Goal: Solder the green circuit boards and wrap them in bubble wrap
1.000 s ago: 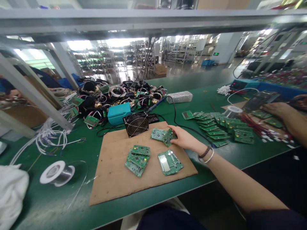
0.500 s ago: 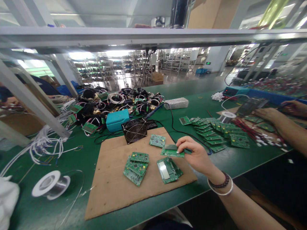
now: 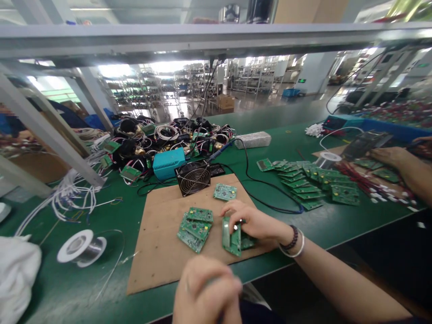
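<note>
My right hand is closed on a green circuit board with a pale rectangular display, at the right of the cardboard sheet. Part of another board shows beneath my palm. My left hand, slightly blurred, is at the bottom middle in front of the cardboard, fingers curled in and nothing visible in them. Several overlapping circuit boards lie left of my right hand. One more board lies flat behind it.
A fan and a teal box stand behind the cardboard, before heaped cables. A solder spool lies left. Rows of boards lie right, near a co-worker's hand. A metal shelf spans overhead.
My right hand has moved down and left, from holding a board above the cardboard to gripping one at the small pile. My left hand has come into view at the bottom.
</note>
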Motion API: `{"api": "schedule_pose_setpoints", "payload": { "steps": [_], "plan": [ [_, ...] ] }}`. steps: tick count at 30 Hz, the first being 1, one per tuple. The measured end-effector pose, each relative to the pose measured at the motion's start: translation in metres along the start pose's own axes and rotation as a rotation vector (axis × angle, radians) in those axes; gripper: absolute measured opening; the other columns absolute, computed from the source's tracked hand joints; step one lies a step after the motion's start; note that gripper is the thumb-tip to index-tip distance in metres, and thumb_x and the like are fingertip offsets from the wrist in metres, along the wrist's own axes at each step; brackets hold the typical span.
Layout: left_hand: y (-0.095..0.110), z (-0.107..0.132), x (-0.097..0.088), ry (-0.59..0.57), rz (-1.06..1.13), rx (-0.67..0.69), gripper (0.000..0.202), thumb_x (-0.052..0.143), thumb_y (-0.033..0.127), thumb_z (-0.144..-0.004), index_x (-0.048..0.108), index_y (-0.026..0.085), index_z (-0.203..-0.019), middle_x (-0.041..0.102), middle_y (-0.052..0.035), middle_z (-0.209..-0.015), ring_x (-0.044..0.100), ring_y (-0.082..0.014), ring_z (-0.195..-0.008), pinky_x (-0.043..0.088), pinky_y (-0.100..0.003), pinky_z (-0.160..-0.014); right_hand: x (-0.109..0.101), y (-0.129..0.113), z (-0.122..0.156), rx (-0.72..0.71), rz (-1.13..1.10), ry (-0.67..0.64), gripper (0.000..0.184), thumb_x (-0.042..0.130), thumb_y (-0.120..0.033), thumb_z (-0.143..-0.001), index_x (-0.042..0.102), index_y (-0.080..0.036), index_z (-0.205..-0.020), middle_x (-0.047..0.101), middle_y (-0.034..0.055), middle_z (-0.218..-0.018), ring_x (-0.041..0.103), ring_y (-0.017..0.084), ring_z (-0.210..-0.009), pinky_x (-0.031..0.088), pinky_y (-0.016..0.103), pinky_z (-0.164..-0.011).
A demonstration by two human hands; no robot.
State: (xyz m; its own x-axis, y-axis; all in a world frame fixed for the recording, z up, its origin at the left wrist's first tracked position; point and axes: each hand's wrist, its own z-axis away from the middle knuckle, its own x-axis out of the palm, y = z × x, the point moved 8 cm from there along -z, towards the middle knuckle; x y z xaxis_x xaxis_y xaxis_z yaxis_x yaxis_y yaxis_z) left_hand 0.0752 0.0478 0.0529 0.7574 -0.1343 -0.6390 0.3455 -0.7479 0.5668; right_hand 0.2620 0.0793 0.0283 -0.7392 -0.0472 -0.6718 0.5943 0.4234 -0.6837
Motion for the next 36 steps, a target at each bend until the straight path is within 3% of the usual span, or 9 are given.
{"api": "schedule_pose_setpoints", "payload": {
  "steps": [3, 7, 11, 13, 16, 19, 25, 31, 36],
  "plan": [
    [-0.033, -0.026, 0.014, 0.035, -0.199, -0.057, 0.037, 0.055, 0.022, -0.083, 0.057, 0.024, -0.120, 0.061, -0.0090, -0.118, 0.058, -0.0258, -0.110, 0.051, -0.045, -0.094, -0.003, 0.008, -0.006, 0.023, 0.084, 0.010, 0.050, 0.039, 0.009, -0.064, 0.074, -0.022, -0.082, 0.069, 0.0048, -0.106, 0.064, 0.017, -0.104, 0.049, 0.037, -0.096],
    [-0.082, -0.035, 0.039, -0.064, -0.356, -0.239, 0.054, 0.067, 0.026, -0.072, 0.053, 0.018, -0.124, 0.053, -0.0150, -0.133, 0.053, -0.0347, -0.121, 0.047, -0.053, -0.098, -0.007, 0.010, -0.011, 0.055, 0.101, 0.023, 0.055, 0.035, 0.008, -0.068, 0.073, -0.020, -0.094, 0.072, 0.0040, -0.103, 0.066, 0.014, -0.100, 0.050, 0.032, -0.095],
    [-0.094, -0.030, 0.048, -0.022, -0.302, -0.239, 0.051, 0.065, 0.024, -0.071, 0.054, 0.018, -0.121, 0.055, -0.0165, -0.130, 0.056, -0.0326, -0.118, 0.049, -0.050, -0.096, -0.005, 0.002, -0.029, 0.127, 0.162, 0.050, 0.040, 0.050, -0.012, -0.080, 0.065, -0.016, -0.117, 0.067, 0.0109, -0.119, 0.060, 0.024, -0.114, 0.044, 0.042, -0.102],
    [-0.093, -0.029, 0.047, 0.031, -0.250, -0.205, 0.049, 0.064, 0.025, -0.072, 0.054, 0.019, -0.120, 0.057, -0.0163, -0.128, 0.058, -0.0315, -0.115, 0.050, -0.049, -0.095, 0.011, -0.002, -0.041, 0.183, 0.201, -0.065, 0.053, 0.062, -0.020, -0.075, 0.057, -0.015, -0.128, 0.064, 0.0140, -0.125, 0.059, 0.029, -0.115, 0.044, 0.043, -0.100],
    [-0.098, -0.026, 0.040, 0.096, -0.169, -0.204, 0.046, 0.063, 0.028, -0.072, 0.055, 0.019, -0.116, 0.060, -0.0157, -0.123, 0.060, -0.0307, -0.112, 0.050, -0.049, -0.095, 0.028, 0.001, -0.056, 0.282, 0.184, -0.154, 0.042, 0.057, -0.014, -0.075, 0.063, -0.012, -0.116, 0.070, 0.0166, -0.105, 0.066, 0.030, -0.096, 0.048, 0.042, -0.085],
    [-0.109, -0.021, 0.028, 0.151, -0.077, -0.277, 0.039, 0.063, 0.033, -0.073, 0.057, 0.018, -0.108, 0.062, -0.0154, -0.122, 0.060, -0.0306, -0.113, 0.049, -0.050, -0.097, 0.022, 0.009, -0.063, 0.343, 0.135, -0.055, 0.028, 0.044, -0.011, -0.083, 0.065, -0.010, -0.101, 0.070, 0.0171, -0.095, 0.066, 0.027, -0.088, 0.047, 0.041, -0.081],
    [-0.128, -0.009, -0.002, 0.375, 0.237, -0.534, 0.038, 0.063, 0.040, -0.076, 0.059, 0.022, -0.109, 0.062, -0.0102, -0.122, 0.057, -0.0274, -0.117, 0.043, -0.045, -0.103, 0.000, 0.016, -0.048, 0.428, -0.153, 0.044, 0.035, 0.031, -0.016, -0.090, 0.049, -0.015, -0.120, 0.070, 0.0058, -0.087, 0.068, 0.014, -0.073, 0.054, 0.026, -0.063],
    [-0.146, 0.008, -0.009, 0.766, 0.765, -0.799, 0.033, 0.064, 0.043, -0.075, 0.061, 0.023, -0.101, 0.065, -0.0036, -0.105, 0.060, -0.0216, -0.105, 0.049, -0.038, -0.093, -0.015, 0.016, -0.024, 0.478, -0.160, 0.154, 0.025, 0.041, -0.028, -0.087, 0.060, -0.016, -0.098, 0.069, 0.0064, -0.086, 0.067, 0.017, -0.075, 0.054, 0.030, -0.065],
    [-0.150, 0.009, -0.004, 0.849, 1.021, -0.907, 0.030, 0.047, 0.042, -0.084, 0.062, 0.019, -0.097, 0.068, -0.0060, -0.095, 0.066, -0.0218, -0.089, 0.057, -0.043, -0.078, -0.015, 0.003, -0.008, 0.480, 0.043, 0.238, 0.025, 0.045, -0.028, -0.085, 0.068, -0.018, -0.082, 0.070, 0.0068, -0.082, 0.064, 0.021, -0.077, 0.049, 0.034, -0.071]
  ]
}}
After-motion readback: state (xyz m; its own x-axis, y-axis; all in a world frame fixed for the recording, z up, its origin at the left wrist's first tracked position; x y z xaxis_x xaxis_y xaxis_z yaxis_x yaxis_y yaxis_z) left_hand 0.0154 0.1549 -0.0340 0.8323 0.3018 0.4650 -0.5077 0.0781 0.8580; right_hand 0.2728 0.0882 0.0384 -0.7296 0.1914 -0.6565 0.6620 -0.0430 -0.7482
